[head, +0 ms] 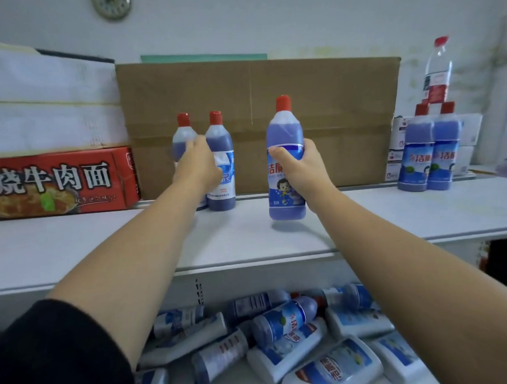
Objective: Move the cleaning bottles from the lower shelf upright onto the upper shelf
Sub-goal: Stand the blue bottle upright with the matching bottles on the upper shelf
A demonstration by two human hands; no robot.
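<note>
Head view: right hand (300, 164) wrapped round upright blue bottle (286, 187) just above upper shelf (102, 243); left hand (197, 162) against far-left standing bottle (182, 136), can't tell if it's gripping.

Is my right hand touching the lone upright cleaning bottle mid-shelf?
Touching. The head view shows the right hand wrapped round the cleaning bottle, with the thumb pressed across its label.
</note>
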